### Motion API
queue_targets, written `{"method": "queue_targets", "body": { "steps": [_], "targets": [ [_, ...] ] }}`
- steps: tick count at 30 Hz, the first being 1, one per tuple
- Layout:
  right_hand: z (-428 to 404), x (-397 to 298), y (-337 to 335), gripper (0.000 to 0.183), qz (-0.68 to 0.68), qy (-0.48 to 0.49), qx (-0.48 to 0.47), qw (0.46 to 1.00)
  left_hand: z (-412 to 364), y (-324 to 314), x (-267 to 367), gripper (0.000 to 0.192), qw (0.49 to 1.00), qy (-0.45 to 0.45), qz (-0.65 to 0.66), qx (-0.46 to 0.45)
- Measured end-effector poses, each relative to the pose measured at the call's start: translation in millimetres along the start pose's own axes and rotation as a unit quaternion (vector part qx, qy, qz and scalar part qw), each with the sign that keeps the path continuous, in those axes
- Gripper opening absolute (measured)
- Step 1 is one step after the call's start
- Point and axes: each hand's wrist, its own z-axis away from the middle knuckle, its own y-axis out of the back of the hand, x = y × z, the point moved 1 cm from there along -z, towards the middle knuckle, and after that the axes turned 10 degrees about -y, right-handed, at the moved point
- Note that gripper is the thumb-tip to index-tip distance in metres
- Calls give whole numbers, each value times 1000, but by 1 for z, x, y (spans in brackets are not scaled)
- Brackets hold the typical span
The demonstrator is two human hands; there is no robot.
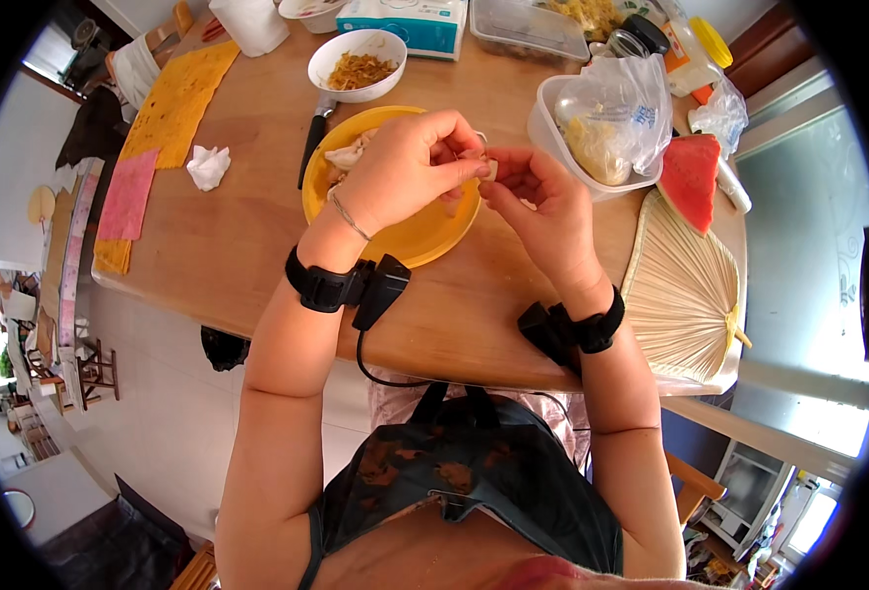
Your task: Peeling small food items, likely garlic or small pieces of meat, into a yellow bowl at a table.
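Over a yellow plate (413,247), my left hand (405,166) and my right hand (548,203) meet at the fingertips. Between them is a small pale piece of food (491,171), pinched by both. Its exact kind is hard to make out, as the fingers cover much of it. More pale food pieces (347,156) lie at the plate's left side, partly behind my left hand. A black-handled utensil (313,144) rests against the table just left of the plate, its far end under or beside a white bowl (394,70) of shredded brownish-yellow food (360,71).
At the right stand a clear plastic tub (545,110) with a bagged yellowish item, a watermelon slice (690,181) and a woven hand fan (681,295). A lidded container (530,29) and a blue-white box (405,29) sit behind. Leftward lie crumpled tissue (208,167) and yellow and pink cloths (130,193).
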Motion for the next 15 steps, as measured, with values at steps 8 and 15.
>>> {"method": "queue_targets", "body": {
  "steps": [8,15],
  "targets": [
    [1,-3,2,20,29,42,36,998,0,0,-6,3,1000,-16,-13,-19],
    [3,-7,4,19,-7,-19,21,1000,0,-2,-5,3,999,-38,7,-26]
  ]
}}
